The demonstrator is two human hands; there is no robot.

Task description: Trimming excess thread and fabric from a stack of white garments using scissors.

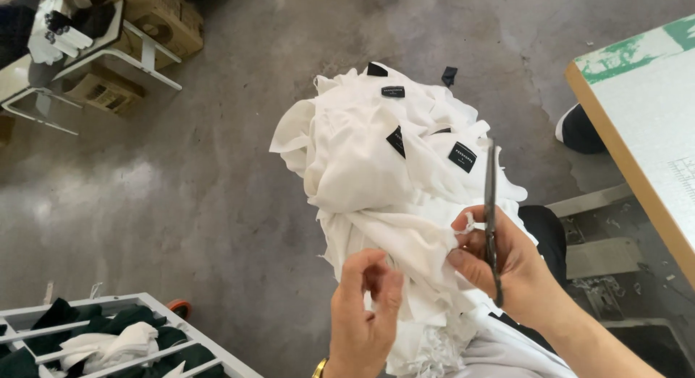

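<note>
at nine to ten o'clock a white metal rack (108,56) stands on the grey concrete floor (181,197), with dark and white cloth (51,30) piled on it and cardboard boxes (163,19) just behind. at seven o'clock a white wire cart (156,305) holds dark green garments (123,321) and a folded white piece (108,345); an orange caster (179,307) shows at its far edge.

at six o'clock the left hand (365,313) rises from the bottom edge, its fingers bent and pinched together on a fold of the white fabric pile (376,168); a gold watch band (319,368) shows at the wrist. the pile fills the middle of the view, heaped up over the person's lap from twelve o'clock down to six, and several small black labels (463,156) are sewn on it.

just right of centre, at five o'clock, the right hand (499,258) is clamped on a pair of thread snips (491,219), blade pointing up toward twelve, while its fingertips also grip the edge of the fabric.

at two to three o'clock the corner of a desk (637,132) with a white top and wooden edge comes in; a dark shoe (579,128) lies on the floor beside it.
</note>
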